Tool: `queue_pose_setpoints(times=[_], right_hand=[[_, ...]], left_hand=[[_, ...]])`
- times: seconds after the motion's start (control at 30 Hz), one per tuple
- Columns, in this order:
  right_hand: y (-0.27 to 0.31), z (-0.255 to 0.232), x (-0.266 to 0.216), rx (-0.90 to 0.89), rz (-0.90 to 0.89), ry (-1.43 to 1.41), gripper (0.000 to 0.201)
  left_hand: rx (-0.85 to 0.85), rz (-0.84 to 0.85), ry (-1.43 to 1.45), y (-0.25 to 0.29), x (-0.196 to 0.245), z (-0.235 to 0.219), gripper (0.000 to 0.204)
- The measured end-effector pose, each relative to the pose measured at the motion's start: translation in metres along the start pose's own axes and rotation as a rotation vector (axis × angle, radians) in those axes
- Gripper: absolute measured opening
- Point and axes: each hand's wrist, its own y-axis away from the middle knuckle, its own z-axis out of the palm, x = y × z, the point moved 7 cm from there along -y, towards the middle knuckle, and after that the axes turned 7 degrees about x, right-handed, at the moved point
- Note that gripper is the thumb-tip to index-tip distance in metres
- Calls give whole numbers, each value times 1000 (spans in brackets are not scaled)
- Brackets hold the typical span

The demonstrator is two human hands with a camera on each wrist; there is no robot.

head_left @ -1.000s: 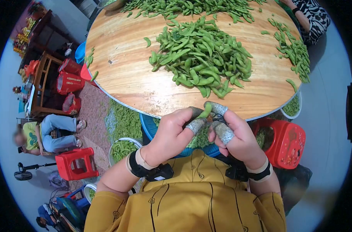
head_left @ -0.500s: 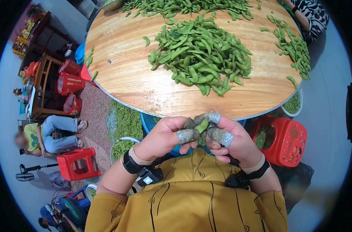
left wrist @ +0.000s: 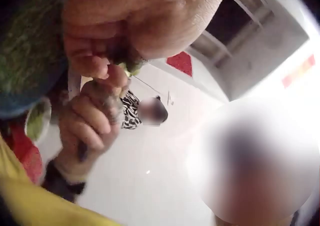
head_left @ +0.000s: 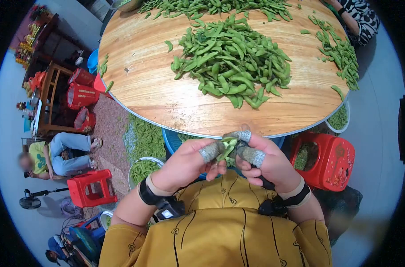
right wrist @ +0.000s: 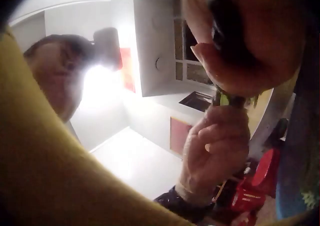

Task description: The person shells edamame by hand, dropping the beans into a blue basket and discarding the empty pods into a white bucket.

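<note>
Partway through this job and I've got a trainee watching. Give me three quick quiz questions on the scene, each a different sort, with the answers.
1. True or false: the left hand and the right hand meet at a green pod.

2. Multiple choice: what colour is the stool just beyond the right hand?
a) blue
b) red
c) white

3. Fill in the missing word: the big central pile of pods lies on a wood-grained ____.

Key: 1 true; 2 b; 3 table.
</note>
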Motion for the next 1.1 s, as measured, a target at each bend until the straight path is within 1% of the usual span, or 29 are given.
queue_pose_setpoints(times=[0.07,0.1,0.13,0.17,0.23,0.27,0.3,0.33,0.37,0.4,0.43,0.47,0.5,0.53,0.6,0.63,0.7,0.73,0.77,0.83,0.87,0.9,0.93,0.97,1.0,1.03,1.07,1.1], right_hand=[[2,3,0,-30,29,-17,38],[2,0,-2,45,-18,181,36],[2,-3,-5,122,-67,380,35],[-1,-4,0,120,-68,380,35],[11,5,-31,304,-834,950,34],[10,6,-33,301,-837,952,34],[8,6,-32,320,-768,1056,33],[5,6,-30,339,-695,1157,34],[6,8,-30,337,-695,1158,34],[5,11,-27,328,-690,1254,32],[5,14,-24,318,-685,1350,30],[3,12,-21,317,-681,1350,30],[4,12,-20,331,-750,1392,28],[6,13,-20,344,-821,1434,27],[6,9,-20,306,-798,1429,25],[4,8,-19,277,-779,1419,23],[8,11,-16,291,-795,1418,22],[10,12,-15,317,-809,1416,20],[11,14,-14,314,-810,1419,20],[16,14,-20,445,-840,1399,25],[14,17,-22,443,-841,1402,25],[16,21,-30,482,-926,1348,27],[19,24,-37,517,-1012,1291,29],[18,24,-37,505,-1019,1293,29],[12,14,-30,434,-857,1139,29],[5,7,-22,362,-694,984,28],[6,8,-23,349,-698,985,28],[6,5,-21,358,-609,990,26]], left_hand=[[-23,16,-45,1,-1,-1,25],[-49,30,-93,1,-1,-1,27],[-29,60,-178,0,-1,-3,20],[-28,61,-179,1,0,-1,20],[5,238,-570,8,10,8,18],[12,269,-616,10,14,13,16],[14,272,-616,9,13,11,16],[-3,455,-840,11,17,13,14],[-21,640,-1062,15,20,18,13],[-9,708,-1122,18,21,20,14],[-8,707,-1119,20,21,19,14],[-18,719,-1181,23,19,19,12],[-29,730,-1241,26,17,19,11],[-26,728,-1237,29,18,19,11],[44,468,-801,28,15,4,9],[54,470,-798,28,15,-1,9],[181,381,-826,22,10,-23,11],[178,417,-845,21,10,-22,12],[180,420,-843,18,8,-21,12],[177,502,-944,16,6,-14,12],[126,502,-937,13,1,-12,12],[128,505,-935,13,3,-9,12],[85,480,-863,13,4,-4,12],[49,457,-792,14,5,-1,12],[49,419,-734,14,6,-2,13],[62,423,-733,15,6,-6,13],[75,453,-785,14,5,-9,13],[86,481,-838,14,5,-12,14]])
